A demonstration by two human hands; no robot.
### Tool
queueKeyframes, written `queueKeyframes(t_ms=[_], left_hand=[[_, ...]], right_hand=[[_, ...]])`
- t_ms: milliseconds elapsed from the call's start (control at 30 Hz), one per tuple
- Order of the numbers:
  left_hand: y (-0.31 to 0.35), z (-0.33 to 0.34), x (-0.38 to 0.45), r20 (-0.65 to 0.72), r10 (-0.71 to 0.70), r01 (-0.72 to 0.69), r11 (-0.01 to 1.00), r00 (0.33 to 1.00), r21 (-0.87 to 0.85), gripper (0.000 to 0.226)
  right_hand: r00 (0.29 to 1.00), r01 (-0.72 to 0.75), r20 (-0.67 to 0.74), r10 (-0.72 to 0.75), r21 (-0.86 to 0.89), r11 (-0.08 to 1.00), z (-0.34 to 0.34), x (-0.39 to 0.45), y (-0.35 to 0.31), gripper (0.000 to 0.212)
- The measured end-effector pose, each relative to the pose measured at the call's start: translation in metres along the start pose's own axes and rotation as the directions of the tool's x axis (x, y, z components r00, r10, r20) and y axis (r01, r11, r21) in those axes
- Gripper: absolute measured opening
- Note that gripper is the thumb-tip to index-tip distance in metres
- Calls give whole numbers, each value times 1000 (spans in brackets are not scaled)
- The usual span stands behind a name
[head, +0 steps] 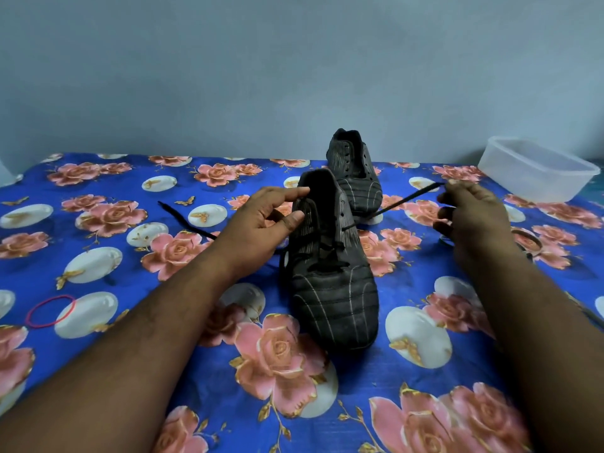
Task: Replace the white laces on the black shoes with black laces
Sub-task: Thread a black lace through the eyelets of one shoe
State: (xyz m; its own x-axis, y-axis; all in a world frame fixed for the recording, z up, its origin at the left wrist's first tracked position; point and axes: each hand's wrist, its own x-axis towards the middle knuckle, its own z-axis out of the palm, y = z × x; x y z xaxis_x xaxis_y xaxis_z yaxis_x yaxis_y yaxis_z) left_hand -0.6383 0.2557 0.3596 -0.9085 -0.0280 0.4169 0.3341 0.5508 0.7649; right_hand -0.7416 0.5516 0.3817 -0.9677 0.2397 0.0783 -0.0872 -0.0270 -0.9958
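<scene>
Black lace (405,199) is being threaded through the near shoe (330,266), mid-table, its lower eyelets already laced. Right hand (470,214) pinches the taut lace out toward the right edge; left hand (261,220), fingers loosely open, steadies the collar. Next, I judge, feed the tip through the following eyelet.

Table (209,380) covered in blue cloth with pink roses. Near black shoe (333,289) stands mid-table. Second black shoe (354,171) just behind it. Clear plastic container (539,171) far right of it. Red rubber band (50,311) well left. Loose black lace (183,220) lies left of it.
</scene>
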Motion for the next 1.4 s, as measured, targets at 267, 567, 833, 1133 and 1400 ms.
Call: queueKeyframes(t_ms=[267,567,833,1133,1400], left_hand=[[-4,-1,1,41,-128,132,982,991,-133,33],[-9,1,1,72,-164,173,974,984,-145,31],[-9,3,1,91,-213,224,964,973,-141,39],[-4,-10,-3,273,-130,172,975,953,-138,50],[-6,-17,-3,371,-105,188,963,923,-195,18]], right_hand=[[750,643,453,-483,-325,694,24,-29,7,23],[509,820,700,-502,-215,531,32,-46,6,9],[835,546,271,-479,-515,661,1,4,15,3],[722,692,430,-543,-457,558,10,-12,14,18],[429,885,735,-525,-226,406,31,-42,9,16]])
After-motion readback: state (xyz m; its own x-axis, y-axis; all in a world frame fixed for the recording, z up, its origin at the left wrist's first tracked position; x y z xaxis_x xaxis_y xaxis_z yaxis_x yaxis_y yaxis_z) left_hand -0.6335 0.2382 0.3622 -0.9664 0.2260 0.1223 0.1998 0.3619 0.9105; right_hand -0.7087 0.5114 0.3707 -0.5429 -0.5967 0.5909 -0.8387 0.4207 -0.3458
